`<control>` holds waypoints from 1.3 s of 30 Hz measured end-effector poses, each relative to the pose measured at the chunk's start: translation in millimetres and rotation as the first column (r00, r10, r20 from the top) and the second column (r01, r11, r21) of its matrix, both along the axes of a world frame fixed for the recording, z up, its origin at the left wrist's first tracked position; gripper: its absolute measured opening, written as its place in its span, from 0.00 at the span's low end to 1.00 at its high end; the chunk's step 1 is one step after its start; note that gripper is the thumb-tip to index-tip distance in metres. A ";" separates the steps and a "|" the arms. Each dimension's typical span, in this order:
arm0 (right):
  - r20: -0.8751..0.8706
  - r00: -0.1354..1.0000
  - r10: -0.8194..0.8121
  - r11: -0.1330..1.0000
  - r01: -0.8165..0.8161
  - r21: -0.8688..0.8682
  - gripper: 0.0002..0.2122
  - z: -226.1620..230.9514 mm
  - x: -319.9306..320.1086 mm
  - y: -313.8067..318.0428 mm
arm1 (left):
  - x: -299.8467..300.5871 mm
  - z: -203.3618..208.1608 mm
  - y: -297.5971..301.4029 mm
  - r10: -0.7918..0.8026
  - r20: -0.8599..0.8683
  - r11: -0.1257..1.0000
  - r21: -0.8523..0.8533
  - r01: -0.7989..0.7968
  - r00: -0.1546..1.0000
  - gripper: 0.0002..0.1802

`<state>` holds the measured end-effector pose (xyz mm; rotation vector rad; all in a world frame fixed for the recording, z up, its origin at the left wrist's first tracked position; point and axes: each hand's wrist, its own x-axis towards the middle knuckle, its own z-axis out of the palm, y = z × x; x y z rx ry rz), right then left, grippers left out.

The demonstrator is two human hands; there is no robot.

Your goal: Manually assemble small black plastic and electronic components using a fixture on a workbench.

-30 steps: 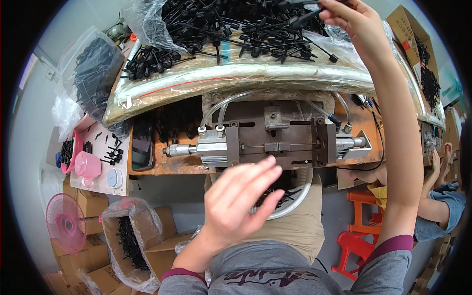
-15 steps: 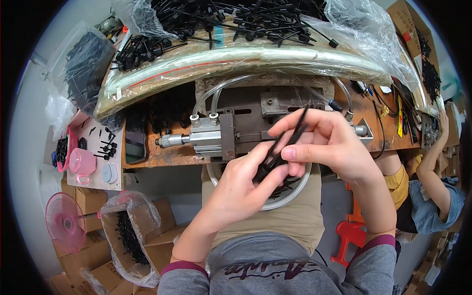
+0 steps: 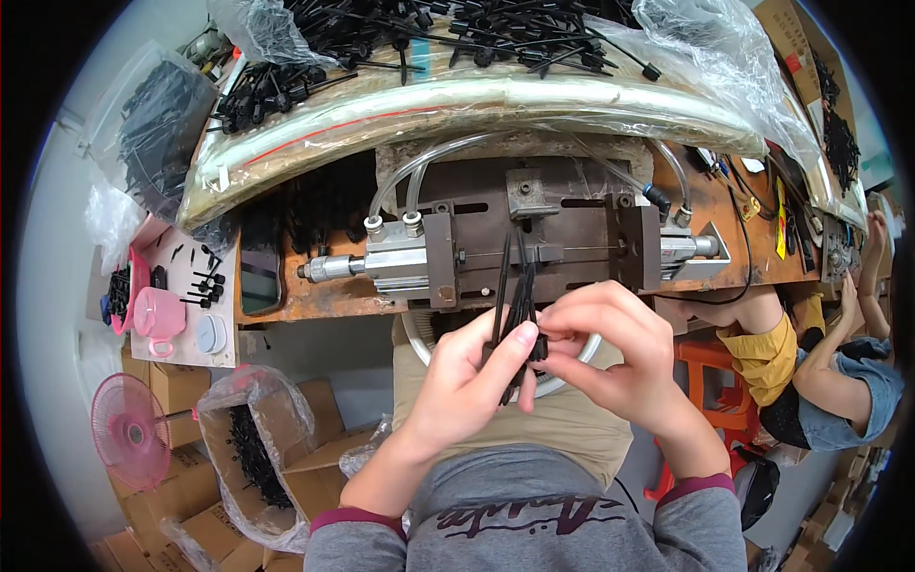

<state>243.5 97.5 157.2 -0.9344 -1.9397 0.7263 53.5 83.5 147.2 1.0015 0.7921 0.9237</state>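
Note:
In front of the bench fixture, my left hand (image 3: 462, 372) is closed round a small bundle of thin black plastic rods (image 3: 519, 300), which point up and away from me. My right hand (image 3: 620, 357) meets the bundle from the right, with thumb and fingers pinching at a thicker black end. Its exact grip is partly hidden. Below both hands, a pale round basket (image 3: 416, 345) rests at my lap, largely covered by them. Just beyond the rods lies the dark metal fixture (image 3: 486, 267), flanked by a left air cylinder (image 3: 398, 262) and a right air cylinder (image 3: 679, 250).
Many black rods (image 3: 477, 38) are heaped on the plastic-wrapped shelf (image 3: 534, 100) ahead. Clear air hoses (image 3: 410, 186) arch over the fixture. At left are a pink mug (image 3: 160, 313), a pink fan (image 3: 131, 431) and a lined carton (image 3: 214, 439). Another person (image 3: 839, 381) sits at right beside stools.
My right hand has come down off the rods' upper ends to their thicker ends. The bundle now stands more upright, uncovering the fixture. At right, the other person's arms have moved.

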 end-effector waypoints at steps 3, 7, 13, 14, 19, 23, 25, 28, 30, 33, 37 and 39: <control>-0.002 1.000 -0.009 0.996 0.010 0.089 0.16 -5.4 2.8 -4.8 | 0.6 -3.1 -1.8 0.011 -0.086 0.999 0.042 -0.008 0.996 0.16; 0.090 0.984 -0.154 0.973 0.135 0.188 0.13 -4.1 9.4 -4.5 | 0.8 -9.2 -5.2 0.170 -0.077 0.985 0.041 -0.167 0.982 0.14; 0.440 0.883 -0.161 0.965 0.047 0.258 0.10 -26.9 1.2 -2.6 | -1.4 -4.9 -9.0 0.263 -0.009 0.962 0.083 -0.261 0.965 0.16; 0.491 0.853 -0.175 0.956 0.027 0.293 0.09 -28.9 -0.2 -0.8 | -1.4 -4.5 -9.6 0.266 0.019 0.959 0.093 -0.266 0.964 0.17; 0.569 0.784 -0.247 0.938 0.045 0.345 0.08 -24.5 -6.6 5.8 | -3.8 -0.1 -10.9 0.251 0.019 0.965 0.080 -0.251 0.968 0.17; 0.605 0.756 -0.250 0.941 0.044 0.334 0.07 -19.3 -7.4 6.5 | -4.4 -3.2 -10.4 0.291 -0.016 0.952 0.100 -0.288 0.956 0.17; 0.616 0.747 -0.249 0.944 0.044 0.327 0.07 -18.7 -7.5 6.4 | -3.7 -2.7 -10.6 0.296 -0.017 0.953 0.077 -0.294 0.955 0.16; 0.634 0.731 -0.252 0.947 0.050 0.318 0.07 -18.3 -7.9 5.3 | 1.1 -0.1 -10.7 0.272 -0.003 0.962 0.020 -0.272 0.962 0.16; 0.649 0.716 -0.257 0.949 0.060 0.310 0.07 -17.7 -8.4 4.3 | 3.5 -1.7 -9.5 0.259 0.021 0.966 -0.028 -0.259 0.966 0.16; 0.614 0.744 -0.264 0.942 0.062 0.329 0.08 -16.1 -9.2 5.3 | 3.4 -3.8 -9.9 0.261 0.069 0.965 -0.002 -0.261 0.963 0.16; 0.287 0.936 -0.203 0.958 0.130 0.254 0.12 -20.4 -7.5 -0.1 | 4.5 -6.5 -8.6 0.278 0.178 0.958 0.019 -0.285 0.944 0.15; 0.151 0.975 -0.162 0.945 0.109 0.310 0.11 -14.9 -7.4 -12.8 | 4.0 -6.9 -8.1 0.276 0.215 0.960 -0.015 -0.280 0.937 0.16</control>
